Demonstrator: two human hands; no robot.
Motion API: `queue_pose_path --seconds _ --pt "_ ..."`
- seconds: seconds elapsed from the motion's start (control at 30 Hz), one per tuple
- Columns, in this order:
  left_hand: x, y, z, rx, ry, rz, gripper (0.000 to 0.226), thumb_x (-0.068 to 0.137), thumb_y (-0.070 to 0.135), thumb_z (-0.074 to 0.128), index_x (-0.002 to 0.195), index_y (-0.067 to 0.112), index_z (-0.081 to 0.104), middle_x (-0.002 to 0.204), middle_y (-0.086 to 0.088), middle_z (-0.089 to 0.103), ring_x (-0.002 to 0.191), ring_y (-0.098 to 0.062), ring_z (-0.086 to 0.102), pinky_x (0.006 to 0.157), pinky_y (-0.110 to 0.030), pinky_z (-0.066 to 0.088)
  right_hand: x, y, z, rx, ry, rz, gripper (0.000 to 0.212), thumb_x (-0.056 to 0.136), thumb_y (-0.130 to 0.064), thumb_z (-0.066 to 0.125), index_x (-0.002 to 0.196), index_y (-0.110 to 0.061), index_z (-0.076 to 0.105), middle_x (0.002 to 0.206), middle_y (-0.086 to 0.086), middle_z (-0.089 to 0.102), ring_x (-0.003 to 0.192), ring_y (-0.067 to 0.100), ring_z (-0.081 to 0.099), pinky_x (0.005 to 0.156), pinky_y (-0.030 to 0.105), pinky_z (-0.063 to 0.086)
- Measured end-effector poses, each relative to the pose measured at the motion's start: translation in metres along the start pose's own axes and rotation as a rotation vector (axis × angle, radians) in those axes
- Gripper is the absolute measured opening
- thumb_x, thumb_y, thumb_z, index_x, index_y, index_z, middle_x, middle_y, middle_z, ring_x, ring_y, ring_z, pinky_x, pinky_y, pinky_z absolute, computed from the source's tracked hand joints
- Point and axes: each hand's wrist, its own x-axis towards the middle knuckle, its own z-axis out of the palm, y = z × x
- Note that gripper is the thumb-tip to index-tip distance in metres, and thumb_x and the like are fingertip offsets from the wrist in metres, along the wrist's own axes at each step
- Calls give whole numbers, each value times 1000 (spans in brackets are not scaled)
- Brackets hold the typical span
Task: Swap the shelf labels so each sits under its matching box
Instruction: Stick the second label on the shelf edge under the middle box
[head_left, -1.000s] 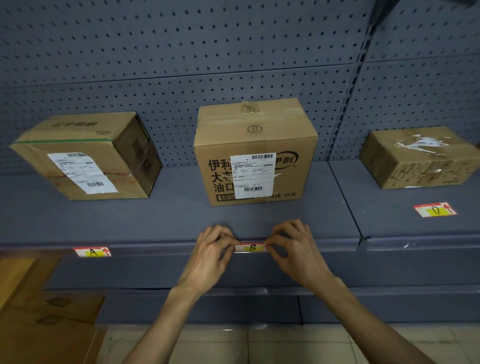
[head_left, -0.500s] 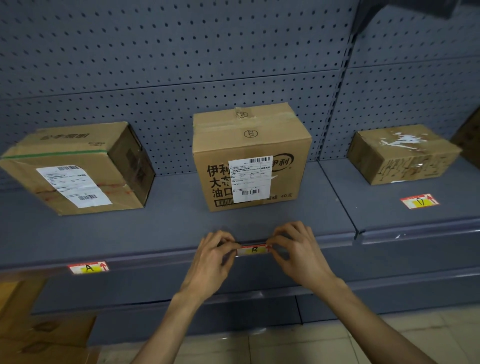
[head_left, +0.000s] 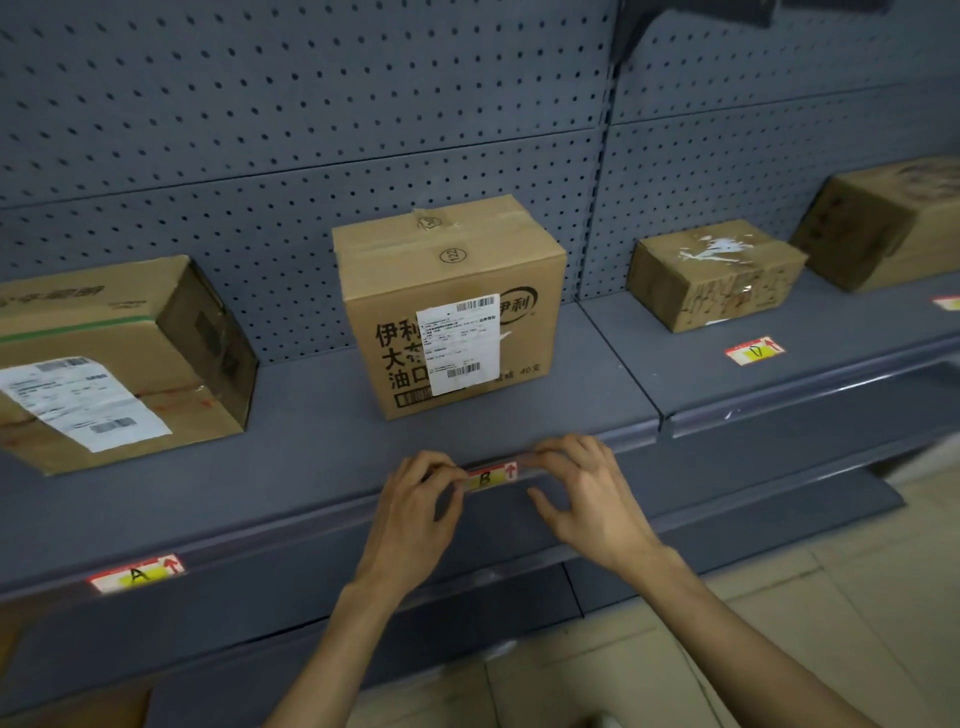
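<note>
Both hands stay at the B label, just below centre of the frame, on the front lip of the grey shelf. The left hand pinches the label's left end between thumb and fingertips. The right hand has changed over the last second: its fingertips still rest along the label's right end and top edge, but the thumb has swung down and away, so the hand is now spread rather than closed.

The label itself has not shifted; it sits directly under the tall printed carton at centre. The A label remains on the lip at lower left, below the wide carton, and another tag lies on the shelf surface at right, before the small taped box. Most likely the person is seating or working loose the B label, which of the two cannot be told, and the swap looks unfinished.
</note>
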Motion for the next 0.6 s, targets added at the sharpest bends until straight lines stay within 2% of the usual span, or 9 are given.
queue_pose_path --seconds 0.17,0.4,0.6 --pt "-2 18 6 -30 21 27 16 96 20 64 111 22 68 110 11 55 98 -13 55 86 -36 50 -18 3 -14 15 34 51 34 89 -37 68 120 -24 67 120 -6 64 120 19 54 104 39 44" --pt "4 72 20 -22 43 49 21 102 39 48 113 29 63 111 18 51 102 -7 48 91 -30 43 -45 29 -57 11 83 99 39 93 -44 63 128 -26 62 123 -6 63 121 18 53 100 37 45" --pt "18 146 48 -25 75 89 21 102 40 48 115 29 61 115 16 50 107 -10 48 93 -25 38 -81 76 -111 9 142 113 39 91 -42 65 126 -27 61 122 -6 62 117 18 54 98 34 45"
